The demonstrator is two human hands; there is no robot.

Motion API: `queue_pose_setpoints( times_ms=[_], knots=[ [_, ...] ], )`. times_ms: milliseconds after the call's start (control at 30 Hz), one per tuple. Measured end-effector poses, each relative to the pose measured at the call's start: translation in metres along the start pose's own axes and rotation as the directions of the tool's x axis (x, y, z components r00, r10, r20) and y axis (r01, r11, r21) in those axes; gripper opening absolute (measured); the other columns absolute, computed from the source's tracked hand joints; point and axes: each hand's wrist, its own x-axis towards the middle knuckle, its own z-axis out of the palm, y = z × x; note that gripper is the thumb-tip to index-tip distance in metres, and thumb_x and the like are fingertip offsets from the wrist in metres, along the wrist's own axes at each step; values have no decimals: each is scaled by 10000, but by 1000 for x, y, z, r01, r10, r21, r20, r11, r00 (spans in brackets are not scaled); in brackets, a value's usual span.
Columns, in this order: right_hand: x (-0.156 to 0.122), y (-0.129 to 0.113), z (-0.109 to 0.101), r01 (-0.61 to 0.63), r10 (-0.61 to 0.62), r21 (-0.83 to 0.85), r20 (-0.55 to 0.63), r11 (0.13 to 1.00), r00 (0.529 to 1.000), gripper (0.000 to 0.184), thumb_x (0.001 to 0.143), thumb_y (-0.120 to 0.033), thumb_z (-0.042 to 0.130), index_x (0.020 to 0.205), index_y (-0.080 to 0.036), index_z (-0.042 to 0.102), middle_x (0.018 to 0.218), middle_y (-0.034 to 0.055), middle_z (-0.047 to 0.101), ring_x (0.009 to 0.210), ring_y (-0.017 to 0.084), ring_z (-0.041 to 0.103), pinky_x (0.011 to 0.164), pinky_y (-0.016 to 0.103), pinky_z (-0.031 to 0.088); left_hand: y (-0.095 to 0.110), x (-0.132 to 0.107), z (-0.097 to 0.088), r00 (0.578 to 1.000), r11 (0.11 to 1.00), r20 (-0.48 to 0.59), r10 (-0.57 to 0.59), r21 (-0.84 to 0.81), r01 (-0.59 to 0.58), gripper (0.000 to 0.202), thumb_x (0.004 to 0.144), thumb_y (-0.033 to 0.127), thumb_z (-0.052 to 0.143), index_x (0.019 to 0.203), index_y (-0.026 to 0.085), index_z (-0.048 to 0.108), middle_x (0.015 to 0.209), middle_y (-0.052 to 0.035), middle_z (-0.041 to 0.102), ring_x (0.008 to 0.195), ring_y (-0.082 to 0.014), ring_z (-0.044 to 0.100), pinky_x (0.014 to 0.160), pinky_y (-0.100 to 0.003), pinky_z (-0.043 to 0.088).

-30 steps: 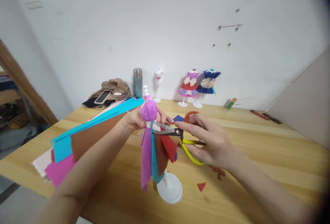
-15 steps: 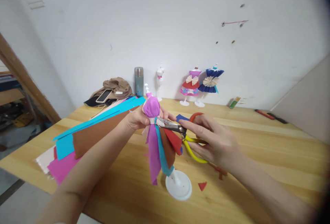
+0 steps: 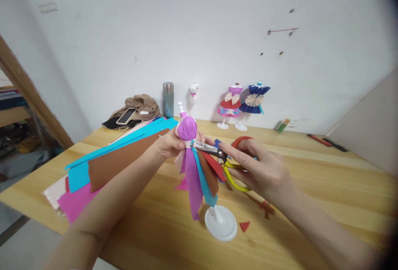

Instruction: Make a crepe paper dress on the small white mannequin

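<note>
A small white dress-form mannequin with a round base (image 3: 221,222) leans tilted in my left hand (image 3: 171,143), whose fingers wrap around its waist. Its top is covered in purple crepe paper (image 3: 187,127). From a white waistband hang paper strips: purple, a blue strip (image 3: 203,178), a brown strip (image 3: 209,174) and a red strip (image 3: 214,164). My right hand (image 3: 258,166) grips scissors (image 3: 234,176) with yellow and orange handles. The blades point left, their tips at the waistband by the top of the blue strip. My left fingertips behind the mannequin are partly hidden.
Stacked coloured paper sheets (image 3: 124,158) lie on the left of the wooden table. Behind stand a thermos (image 3: 168,100), a bare mannequin (image 3: 194,91) and two dressed mannequins (image 3: 230,102). A phone (image 3: 127,115) rests on brown cloth. A red scrap (image 3: 244,226) lies near the base.
The mannequin has shifted slightly to the right, its base swinging right as well. The scissors stay at the waistband, moved a little along with it. Both hands keep their hold.
</note>
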Motion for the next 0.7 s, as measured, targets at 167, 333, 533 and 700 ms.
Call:
queue_pose_setpoints(
  times_ms=[167,333,533,700],
  knots=[
    [-2,1,0,23,-23,-23,3,999,1000,339,960,-153,538,1288,-174,619,804,27,549,636,122,536,523,221,401,0,0,1,999,1000,33,-3,-26,4,465,444,469,949,726,162,742,755,-63,653,1061,-370,666,993,-498,474],
    [-2,1,-2,42,-43,-68,-17,997,999,327,956,-103,546,1269,-162,621,727,0,515,596,116,505,489,222,349,-2,0,-3,995,1000,98,10,-30,-7,432,509,463,930,765,164,753,776,-68,663,1049,-356,674,993,-495,473],
    [-2,1,-3,72,-79,-109,-55,991,995,380,911,-29,592,1273,-145,608,723,-5,524,620,122,505,511,232,356,-5,0,-3,998,999,58,-18,-42,20,455,456,471,944,728,171,735,755,-60,652,1037,-351,675,945,-468,501],
    [-6,4,0,89,-93,-75,-59,993,994,421,900,-36,618,1308,-138,593,725,1,534,656,139,533,539,250,370,-6,1,-3,997,999,78,-19,-43,22,442,465,467,940,737,179,745,752,-55,644,1007,-335,679,928,-454,504]
  ],
)
